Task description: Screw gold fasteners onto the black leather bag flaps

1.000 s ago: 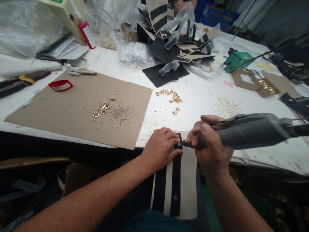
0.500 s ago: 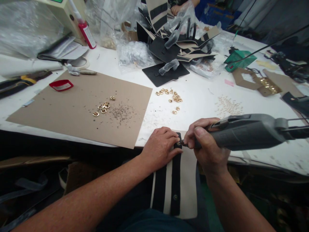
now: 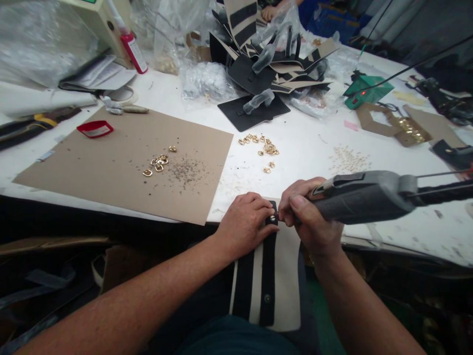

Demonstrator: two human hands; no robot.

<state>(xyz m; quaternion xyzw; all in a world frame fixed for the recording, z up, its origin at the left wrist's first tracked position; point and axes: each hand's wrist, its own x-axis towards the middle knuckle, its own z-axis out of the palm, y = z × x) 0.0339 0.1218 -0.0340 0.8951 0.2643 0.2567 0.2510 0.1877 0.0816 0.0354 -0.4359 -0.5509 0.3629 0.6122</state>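
Note:
A beige panel with black stripes lies across my lap, its far end at the table edge. Along it runs a black strap with a round snap near its lower end. My left hand grips the strap's upper end, thumb and fingers on either side of a small metal fitting. In my right hand is a grey electric screwdriver, held nearly level. Its tip points left at the fitting; my fingers partly hide it, so I cannot tell whether it touches.
Gold buckles and tiny gold pieces lie on the white table. A brown board at left holds more buckles and dark crumbs. Black and beige panels are piled behind. A green box shows a red light. Another person's hand is far back.
The screwdriver and my right hand have shifted slightly left, and the tool's rear has moved a little. A red light now shows on the green box. My left hand stays nearly still.

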